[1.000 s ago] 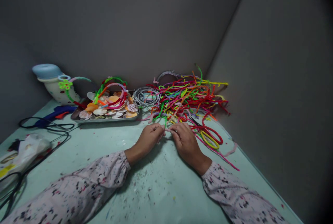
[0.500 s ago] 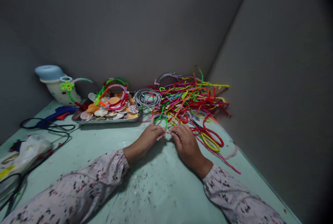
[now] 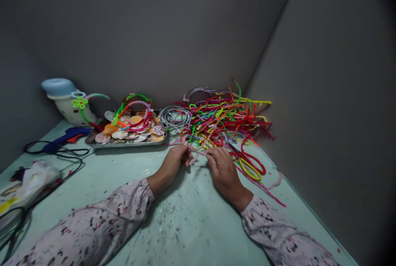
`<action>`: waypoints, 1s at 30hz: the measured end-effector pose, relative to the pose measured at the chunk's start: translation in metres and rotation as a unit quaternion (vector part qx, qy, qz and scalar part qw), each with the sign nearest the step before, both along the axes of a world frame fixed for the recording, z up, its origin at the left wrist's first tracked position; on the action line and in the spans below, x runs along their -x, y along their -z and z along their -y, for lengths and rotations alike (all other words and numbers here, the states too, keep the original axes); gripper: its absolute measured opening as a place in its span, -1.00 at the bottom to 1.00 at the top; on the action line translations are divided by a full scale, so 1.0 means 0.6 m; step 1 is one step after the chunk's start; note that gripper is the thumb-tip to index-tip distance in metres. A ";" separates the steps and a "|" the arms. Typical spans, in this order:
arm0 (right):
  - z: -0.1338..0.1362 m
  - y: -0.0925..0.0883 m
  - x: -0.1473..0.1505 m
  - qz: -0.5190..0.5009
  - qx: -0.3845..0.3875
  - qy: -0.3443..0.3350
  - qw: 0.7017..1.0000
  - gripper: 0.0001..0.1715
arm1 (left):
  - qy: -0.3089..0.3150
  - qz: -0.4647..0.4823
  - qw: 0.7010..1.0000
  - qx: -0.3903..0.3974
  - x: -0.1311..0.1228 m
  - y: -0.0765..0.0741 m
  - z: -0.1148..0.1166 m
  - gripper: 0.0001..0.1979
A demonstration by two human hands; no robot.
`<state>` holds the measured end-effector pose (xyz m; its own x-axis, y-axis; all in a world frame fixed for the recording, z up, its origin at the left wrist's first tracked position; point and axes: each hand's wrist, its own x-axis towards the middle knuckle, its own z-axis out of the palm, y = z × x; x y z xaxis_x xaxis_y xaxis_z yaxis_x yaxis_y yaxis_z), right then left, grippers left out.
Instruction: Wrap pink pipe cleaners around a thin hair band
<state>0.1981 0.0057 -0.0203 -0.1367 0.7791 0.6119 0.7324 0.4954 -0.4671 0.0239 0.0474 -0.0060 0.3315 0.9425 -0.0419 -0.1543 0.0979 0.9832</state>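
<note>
Between my two hands stretches a pale pink pipe cleaner (image 3: 195, 157), bent or crossed near its middle. My left hand (image 3: 173, 162) pinches one side of it, with a loose pink end showing above the fingertips. On the other side my right hand (image 3: 222, 171) has thumb and finger closed on it. Just behind the hands lies a big heap of coloured pipe cleaners (image 3: 229, 113). Beside my right hand rest scissors (image 3: 252, 166) with red and yellow handles, partly among loose strands.
A metal tray (image 3: 130, 145) of seashells and pipe-cleaner-wrapped headbands stands at the back left. Coiled silvery hoops (image 3: 175, 116) lie next to it. Farther left are a blue glue gun (image 3: 63, 138) with a black cord, a blue-lidded container (image 3: 69, 103) and a plastic bag (image 3: 40, 175).
My left hand has shifted slightly left and turned, so more of the pink pipe cleaner shows between the hands. My right hand has barely moved.
</note>
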 end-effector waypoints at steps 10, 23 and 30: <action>0.000 0.002 -0.001 -0.004 0.011 0.003 1.000 -0.80 | -0.018 -0.142 0.964 -0.223 0.005 0.003 0.012 -0.75; 0.000 0.000 0.002 0.019 0.021 -0.006 1.000 -0.81 | -0.048 -0.236 0.906 -0.348 0.009 0.005 0.003 -0.90; 0.001 0.002 0.000 0.026 0.019 -0.006 0.999 -0.81 | -0.050 -0.234 0.909 -0.340 0.007 0.000 0.007 -0.93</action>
<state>0.1982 0.0052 -0.0214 -0.1774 0.8000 0.5731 0.7499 0.4870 -0.4477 0.0196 0.0430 -0.0060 0.3383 0.8273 0.4484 0.3215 -0.5494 0.7712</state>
